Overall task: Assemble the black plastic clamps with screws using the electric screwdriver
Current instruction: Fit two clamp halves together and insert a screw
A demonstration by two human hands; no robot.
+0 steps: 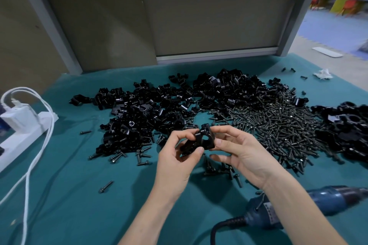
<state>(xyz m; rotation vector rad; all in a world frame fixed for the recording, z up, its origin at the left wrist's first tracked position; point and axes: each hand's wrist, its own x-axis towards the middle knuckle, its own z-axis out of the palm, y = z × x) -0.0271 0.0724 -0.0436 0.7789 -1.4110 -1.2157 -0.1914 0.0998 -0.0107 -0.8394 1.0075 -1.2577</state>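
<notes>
I observe both hands, left hand and right hand, gripping one black clamp at frame centre; electric screwdriver lies lower right.

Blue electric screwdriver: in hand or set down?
Set down: the blue electric screwdriver lies on the teal cloth, partly behind the right forearm.

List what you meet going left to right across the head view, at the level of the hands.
White power strip → heap of black clamp parts → left hand → held clamp → right hand → screw pile → black clamp heap at the right edge.
</notes>
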